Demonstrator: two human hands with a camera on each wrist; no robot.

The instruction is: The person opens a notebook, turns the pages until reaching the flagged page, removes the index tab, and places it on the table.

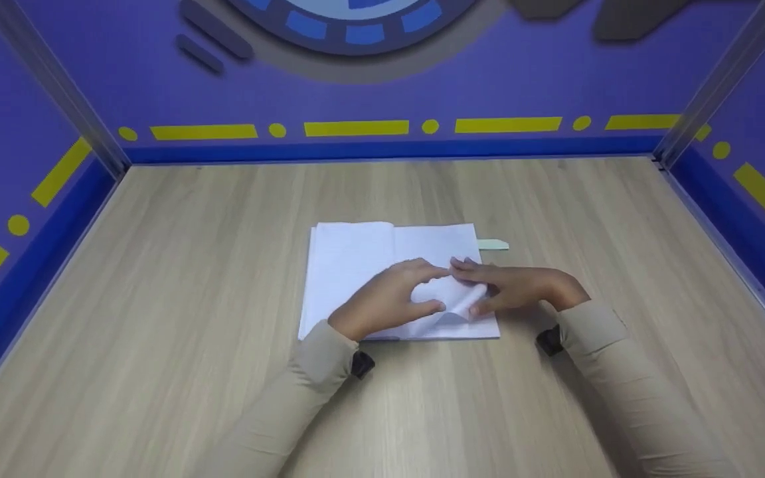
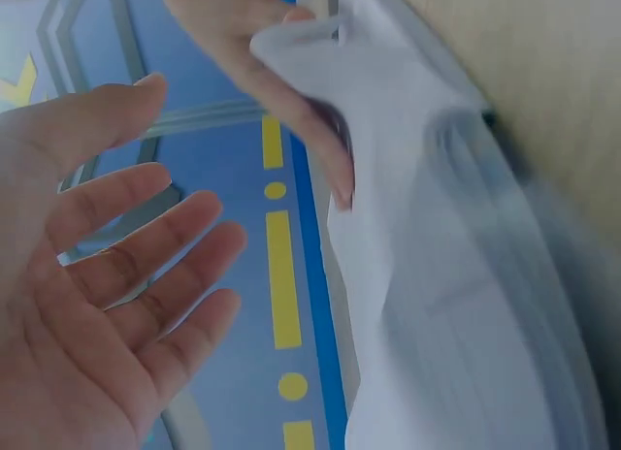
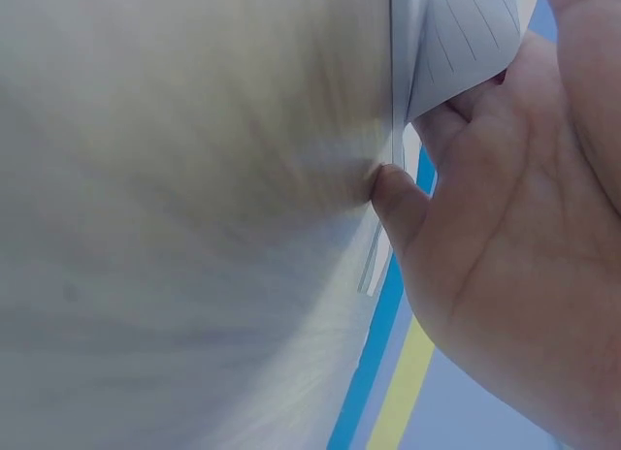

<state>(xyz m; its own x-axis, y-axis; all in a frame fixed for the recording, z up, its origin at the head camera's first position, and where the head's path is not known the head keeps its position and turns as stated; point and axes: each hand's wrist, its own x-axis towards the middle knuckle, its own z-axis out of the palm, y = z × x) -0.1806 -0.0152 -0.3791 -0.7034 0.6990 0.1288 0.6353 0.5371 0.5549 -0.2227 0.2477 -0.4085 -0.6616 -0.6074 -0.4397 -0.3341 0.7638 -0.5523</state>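
Observation:
A notebook [image 1: 349,265] with white pages lies open on the wooden table. My right hand [image 1: 515,285] is at its right-hand page [image 1: 432,242], fingers over the top of the sheet and thumb at the notebook's edge. Between them the lifted page corner [image 3: 471,43] curls up, showing faint ruled lines in the right wrist view. Over the middle of the notebook hovers my left hand [image 1: 389,295], palm toward the right hand, fingers spread and holding nothing, as the left wrist view also shows.
A pale green tab [image 1: 493,244] sticks out past the notebook's right edge. Blue-purple panels with yellow dashes [image 1: 356,128] wall the table [image 1: 190,265] at the back and both sides. A dark wrist device [image 1: 361,364] sits under the left cuff, another [image 1: 548,340] under the right.

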